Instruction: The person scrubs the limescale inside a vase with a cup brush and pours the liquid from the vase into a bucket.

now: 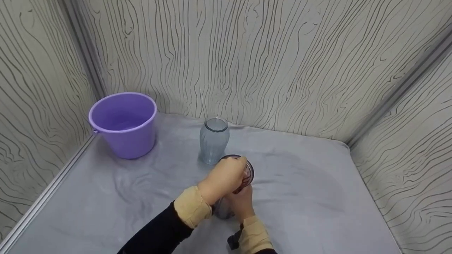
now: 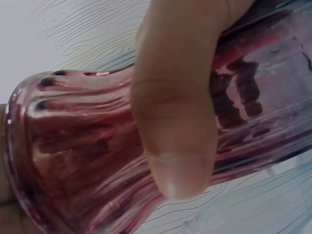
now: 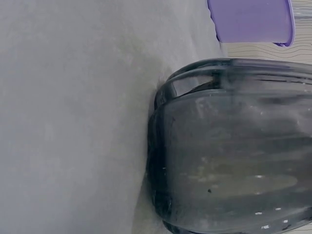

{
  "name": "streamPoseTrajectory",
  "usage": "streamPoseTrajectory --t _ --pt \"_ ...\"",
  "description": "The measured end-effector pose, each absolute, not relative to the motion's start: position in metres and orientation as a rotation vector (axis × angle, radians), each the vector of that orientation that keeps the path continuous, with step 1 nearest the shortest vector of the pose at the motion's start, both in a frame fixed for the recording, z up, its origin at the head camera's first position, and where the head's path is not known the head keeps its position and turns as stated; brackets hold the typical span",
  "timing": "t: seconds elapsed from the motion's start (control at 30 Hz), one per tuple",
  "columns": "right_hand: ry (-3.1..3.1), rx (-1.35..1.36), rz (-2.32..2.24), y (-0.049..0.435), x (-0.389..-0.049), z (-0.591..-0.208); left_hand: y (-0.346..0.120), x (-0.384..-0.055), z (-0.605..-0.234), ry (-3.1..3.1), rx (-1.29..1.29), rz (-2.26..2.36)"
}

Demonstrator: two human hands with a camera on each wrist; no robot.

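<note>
Patterned wall (image 1: 247, 63) beyond the fingers bounds the gray table (image 1: 310, 201); room to move on their right. Purple bucket (image 1: 133, 144) well off ahead-left; blue vase (image 1: 213, 145) just beyond, obstructing forward. Left hand (image 1: 224, 178) curls round the tilted pink vase (image 2: 92, 156), above the gray glass (image 3: 234, 151) held by the right hand (image 1: 242, 203), fingertips hidden.

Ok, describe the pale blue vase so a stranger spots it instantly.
In the head view, find the purple bucket on the left. Move right to the pale blue vase just beyond the left hand. Unlike the pinkish glass vase gripped there, it stands upright and unheld.
</note>
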State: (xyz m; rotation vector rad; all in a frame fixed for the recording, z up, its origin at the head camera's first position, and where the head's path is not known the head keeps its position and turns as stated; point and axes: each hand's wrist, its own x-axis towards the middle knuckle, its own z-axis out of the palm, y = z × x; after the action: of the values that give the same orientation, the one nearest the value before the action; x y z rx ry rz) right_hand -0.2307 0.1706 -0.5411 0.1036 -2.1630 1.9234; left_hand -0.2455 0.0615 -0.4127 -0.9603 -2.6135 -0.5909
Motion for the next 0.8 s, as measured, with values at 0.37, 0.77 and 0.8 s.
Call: streamPoseTrajectory --t 0.37,0.77,0.8 --pt "-2.129 0.162 1.874 0.1706 -0.2303 -0.5412 0.0632 -0.2417 -0.4143 -2.553 -0.946 -0.59" --pt "-2.125 0.188 1.906 0.1698 -0.2324 -0.5424 0.0572 -0.242 -0.4173 -2.499 -0.896 -0.836" --pt "-2.126 0.186 1.919 0.1696 -0.2325 -0.5423 0.0565 -0.2423 -0.417 -2.502 -0.884 -0.874"
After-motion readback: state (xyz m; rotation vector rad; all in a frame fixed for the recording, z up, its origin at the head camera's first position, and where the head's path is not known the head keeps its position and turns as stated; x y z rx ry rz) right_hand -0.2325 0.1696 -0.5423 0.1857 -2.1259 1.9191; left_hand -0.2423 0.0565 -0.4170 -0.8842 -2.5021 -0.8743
